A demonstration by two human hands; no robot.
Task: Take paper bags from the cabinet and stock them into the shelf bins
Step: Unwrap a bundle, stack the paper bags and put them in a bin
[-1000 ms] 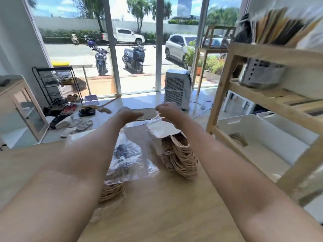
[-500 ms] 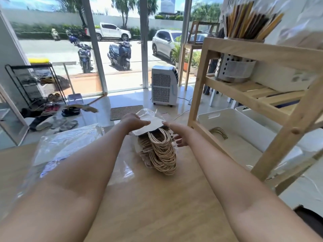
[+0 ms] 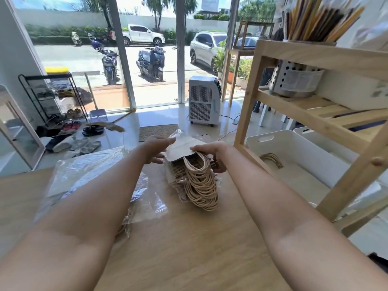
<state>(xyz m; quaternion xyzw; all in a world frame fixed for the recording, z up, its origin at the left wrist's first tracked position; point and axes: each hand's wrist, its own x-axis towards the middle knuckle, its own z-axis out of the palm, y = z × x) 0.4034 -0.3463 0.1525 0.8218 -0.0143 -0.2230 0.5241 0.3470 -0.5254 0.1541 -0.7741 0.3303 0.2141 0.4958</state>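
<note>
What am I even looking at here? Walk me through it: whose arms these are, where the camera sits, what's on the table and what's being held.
There is no machine: these are a person's two bare arms, filmed by one wide-angle camera worn on the head, looking forward and down.

On the wooden table lies a stack of paper bags with twisted cord handles. The left hand and the right hand hold the stack from either side, fingers curled around its edges. Crumpled clear plastic wrap lies to the left of the stack.

To the right stands a wooden shelf holding a white bin, where a few bag handles already show. Behind is a window onto a street.
</note>
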